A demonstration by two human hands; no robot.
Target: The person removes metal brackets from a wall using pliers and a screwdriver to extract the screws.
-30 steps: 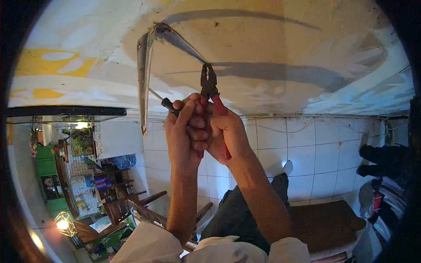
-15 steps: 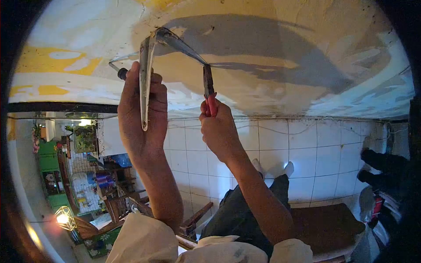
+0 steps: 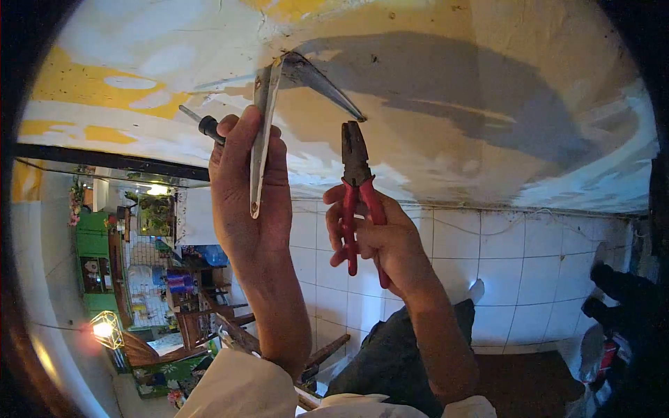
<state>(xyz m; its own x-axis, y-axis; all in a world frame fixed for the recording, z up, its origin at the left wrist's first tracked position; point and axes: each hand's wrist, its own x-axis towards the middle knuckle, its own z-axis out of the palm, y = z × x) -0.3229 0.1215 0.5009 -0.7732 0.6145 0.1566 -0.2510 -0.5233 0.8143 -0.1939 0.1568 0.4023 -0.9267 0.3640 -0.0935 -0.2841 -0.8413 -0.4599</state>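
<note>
A metal shelf bracket (image 3: 315,80) is fixed to the patchy painted wall (image 3: 446,90), one arm along the wall and the other jutting towards me. My left hand (image 3: 244,188) is closed around the jutting arm, thumb on one side and fingers on the other. A screwdriver (image 3: 208,127) with a thin metal shaft and black collar also sticks out of this hand; the rest of it is hidden. In my right hand (image 3: 401,244) are red-handled pliers (image 3: 357,164), jaws upward. Their tips are just below the bracket's end on the wall, apart from it, and the handles are spread.
White floor tiles (image 3: 446,268) lie below, with a loose cable along the wall's foot. A wooden chair (image 3: 240,338) stands beneath my left arm, near a lit wire-frame lamp (image 3: 106,329). A brown seat (image 3: 533,380) is at lower right.
The pliers have come off the bracket's end and moved down, their handles now wider apart and my right fingers looser. The view has shifted; my left hand stays on the bracket.
</note>
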